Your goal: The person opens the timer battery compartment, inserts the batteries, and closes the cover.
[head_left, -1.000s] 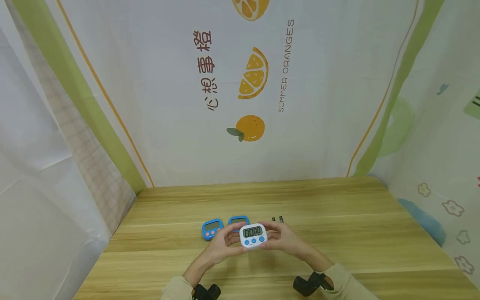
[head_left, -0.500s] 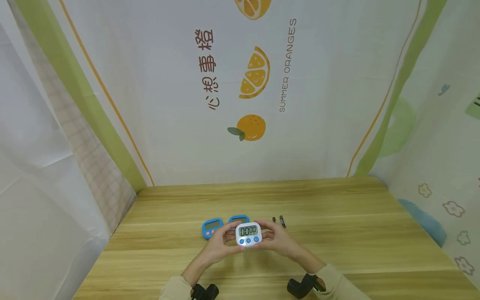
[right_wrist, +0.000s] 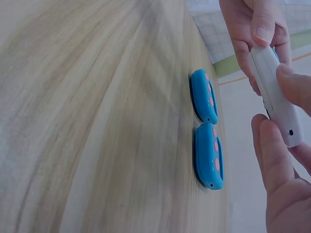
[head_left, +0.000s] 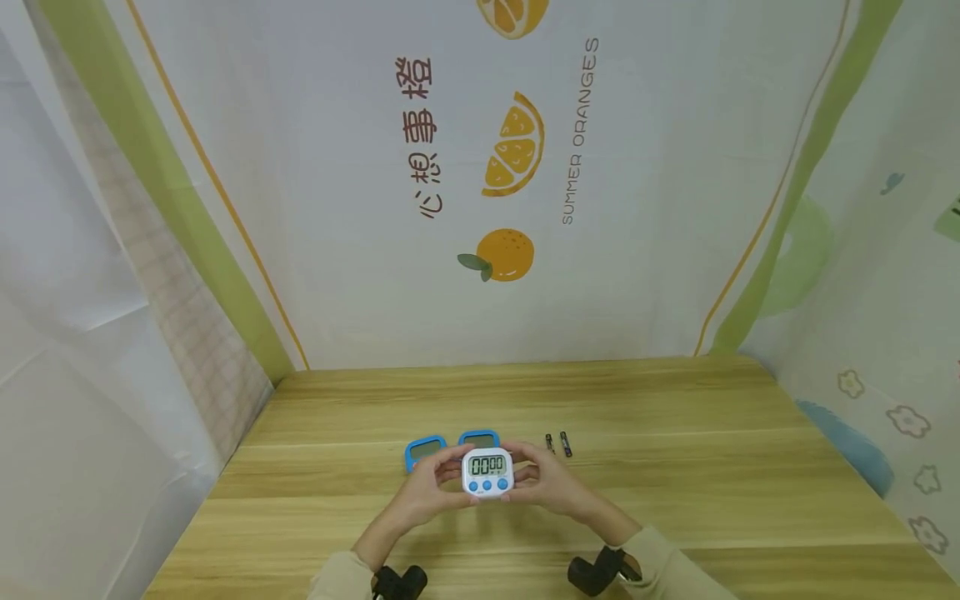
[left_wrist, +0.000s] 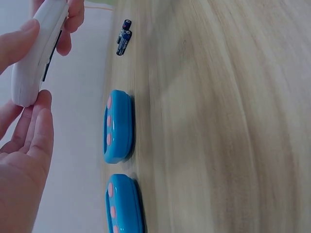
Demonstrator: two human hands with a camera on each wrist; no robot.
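Observation:
A white digital timer with three blue buttons is held up above the table, its display reading 00:00 and facing the head camera. My left hand grips its left end, thumb at the lower edge and fingers behind. On the opposite end, my right hand pinches it the same way. Both wrist views show the timer edge-on, the left wrist view with its white casing clear of the tabletop. In the right wrist view a small dark slot marks the casing's end.
Two blue timers with pink buttons lie on the wooden table beyond the hands, a left one and a right one, both partly covered in the head view. Right of them lie two small batteries. A printed curtain hangs behind.
Both hands have shifted a little to the left with the white timer, and the timer now faces more squarely forward. The batteries show more fully. Both hands keep their hold.

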